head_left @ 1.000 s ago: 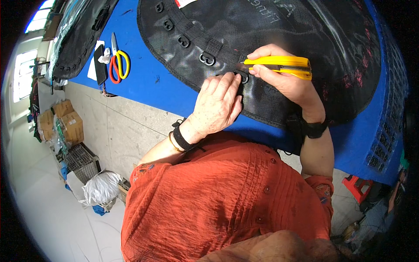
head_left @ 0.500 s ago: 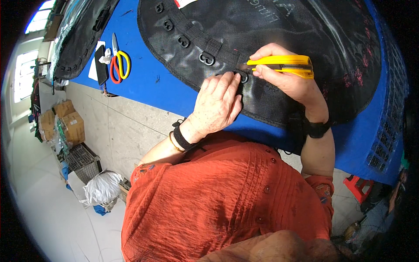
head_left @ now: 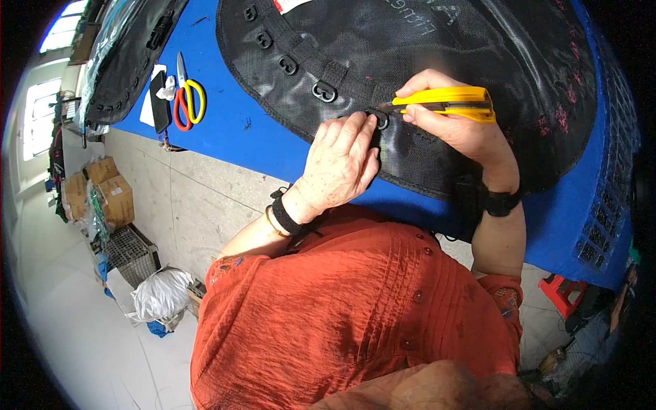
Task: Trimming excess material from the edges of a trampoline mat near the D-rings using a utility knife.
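A large black mesh piece (head_left: 437, 147) with a bound, curved edge lies on the blue table. Black plastic rings (head_left: 324, 91) are fixed along a webbing strip near that edge. My left hand (head_left: 342, 158) is closed on the edge of the mesh, its fingertips pressed beside another ring (head_left: 381, 121). In my right hand (head_left: 459, 133) is a yellow utility knife (head_left: 471, 97), gripped like a pen. Its blade points left, and the tip is at the webbing just above the ring by my left fingertips. Whether the blade touches the webbing I cannot tell.
Scissors (head_left: 194, 102) with red and yellow handles lie on the blue table (head_left: 225, 130), beside a dark phone-like slab (head_left: 160, 113). Another black piece (head_left: 126, 82) hangs at the far left. Cardboard boxes (head_left: 115, 198) and a white bag (head_left: 160, 294) stand on the floor. A red stool (head_left: 564, 294) is at right.
My right hand and the knife have shifted slightly to the right. The left hand keeps its place, and the mesh is nearly unmoved.
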The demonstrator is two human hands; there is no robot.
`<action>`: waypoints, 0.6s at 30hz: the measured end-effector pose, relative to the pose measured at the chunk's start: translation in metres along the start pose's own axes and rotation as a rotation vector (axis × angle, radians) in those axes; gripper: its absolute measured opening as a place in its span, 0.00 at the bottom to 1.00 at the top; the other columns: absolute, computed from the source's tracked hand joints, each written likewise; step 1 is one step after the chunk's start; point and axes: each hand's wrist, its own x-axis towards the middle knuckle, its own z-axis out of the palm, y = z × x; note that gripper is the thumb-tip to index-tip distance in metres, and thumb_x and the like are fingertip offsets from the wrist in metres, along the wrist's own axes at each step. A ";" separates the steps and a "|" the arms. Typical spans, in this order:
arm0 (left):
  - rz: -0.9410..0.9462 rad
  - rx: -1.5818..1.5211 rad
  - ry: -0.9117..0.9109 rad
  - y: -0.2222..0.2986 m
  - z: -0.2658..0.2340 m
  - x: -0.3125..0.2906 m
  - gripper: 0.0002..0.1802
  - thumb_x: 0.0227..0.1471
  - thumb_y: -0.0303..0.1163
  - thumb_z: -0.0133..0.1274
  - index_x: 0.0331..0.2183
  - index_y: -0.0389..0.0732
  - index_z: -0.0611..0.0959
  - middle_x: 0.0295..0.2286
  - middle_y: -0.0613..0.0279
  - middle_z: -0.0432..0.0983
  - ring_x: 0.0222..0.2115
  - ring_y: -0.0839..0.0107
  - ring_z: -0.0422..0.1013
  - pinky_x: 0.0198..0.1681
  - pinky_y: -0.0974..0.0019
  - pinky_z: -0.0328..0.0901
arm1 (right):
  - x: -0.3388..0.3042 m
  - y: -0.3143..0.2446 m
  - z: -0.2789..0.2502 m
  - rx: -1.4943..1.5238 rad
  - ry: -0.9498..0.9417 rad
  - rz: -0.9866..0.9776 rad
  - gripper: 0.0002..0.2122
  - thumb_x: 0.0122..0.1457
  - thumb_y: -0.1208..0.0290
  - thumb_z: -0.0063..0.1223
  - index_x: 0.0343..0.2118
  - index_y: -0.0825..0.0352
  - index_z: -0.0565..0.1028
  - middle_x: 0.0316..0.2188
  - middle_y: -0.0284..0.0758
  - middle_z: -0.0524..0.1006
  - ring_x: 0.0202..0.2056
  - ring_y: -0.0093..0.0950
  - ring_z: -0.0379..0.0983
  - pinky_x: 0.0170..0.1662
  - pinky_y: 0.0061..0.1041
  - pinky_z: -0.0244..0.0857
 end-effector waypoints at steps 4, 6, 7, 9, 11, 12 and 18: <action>0.005 0.000 0.005 0.000 -0.001 0.000 0.33 0.52 0.30 0.65 0.58 0.30 0.79 0.53 0.43 0.74 0.47 0.48 0.74 0.53 0.50 0.69 | -0.001 -0.003 -0.003 -0.016 -0.022 0.036 0.07 0.67 0.74 0.59 0.45 0.66 0.78 0.39 0.31 0.79 0.42 0.20 0.77 0.48 0.25 0.71; 0.003 -0.002 0.004 0.000 -0.001 0.000 0.33 0.52 0.30 0.65 0.58 0.30 0.79 0.53 0.43 0.74 0.47 0.48 0.74 0.53 0.50 0.69 | -0.001 -0.003 -0.003 -0.013 -0.014 0.033 0.07 0.67 0.74 0.59 0.45 0.66 0.78 0.39 0.31 0.79 0.42 0.19 0.77 0.48 0.24 0.72; 0.003 -0.004 0.003 0.000 -0.001 0.000 0.33 0.52 0.30 0.65 0.58 0.30 0.79 0.53 0.43 0.74 0.47 0.48 0.74 0.53 0.50 0.69 | -0.002 -0.003 -0.003 -0.011 -0.009 0.033 0.07 0.67 0.74 0.59 0.45 0.66 0.78 0.39 0.31 0.79 0.42 0.19 0.77 0.48 0.24 0.72; 0.003 -0.003 0.006 0.000 -0.001 0.000 0.32 0.52 0.30 0.64 0.58 0.30 0.79 0.53 0.44 0.74 0.47 0.49 0.74 0.53 0.50 0.69 | -0.002 -0.002 -0.003 -0.024 -0.010 0.023 0.07 0.67 0.74 0.59 0.45 0.66 0.78 0.39 0.31 0.80 0.42 0.20 0.78 0.48 0.24 0.72; 0.004 -0.003 0.004 0.000 -0.001 0.001 0.32 0.52 0.30 0.64 0.58 0.30 0.79 0.53 0.44 0.74 0.47 0.49 0.74 0.53 0.50 0.69 | -0.002 -0.001 -0.003 -0.044 -0.003 0.005 0.07 0.67 0.74 0.59 0.45 0.66 0.78 0.39 0.32 0.80 0.41 0.20 0.78 0.48 0.24 0.72; 0.004 -0.003 0.000 0.001 -0.002 0.001 0.32 0.52 0.30 0.64 0.58 0.30 0.79 0.53 0.44 0.74 0.47 0.49 0.74 0.53 0.50 0.69 | -0.002 -0.001 -0.003 -0.057 0.004 -0.007 0.07 0.67 0.74 0.59 0.45 0.66 0.78 0.39 0.32 0.80 0.41 0.21 0.78 0.47 0.24 0.73; 0.003 -0.001 0.006 0.001 -0.001 0.001 0.33 0.52 0.30 0.64 0.58 0.30 0.79 0.52 0.44 0.74 0.47 0.49 0.74 0.53 0.50 0.68 | -0.002 -0.003 -0.003 -0.060 0.019 0.001 0.06 0.66 0.75 0.59 0.45 0.66 0.78 0.38 0.33 0.81 0.41 0.23 0.80 0.47 0.26 0.73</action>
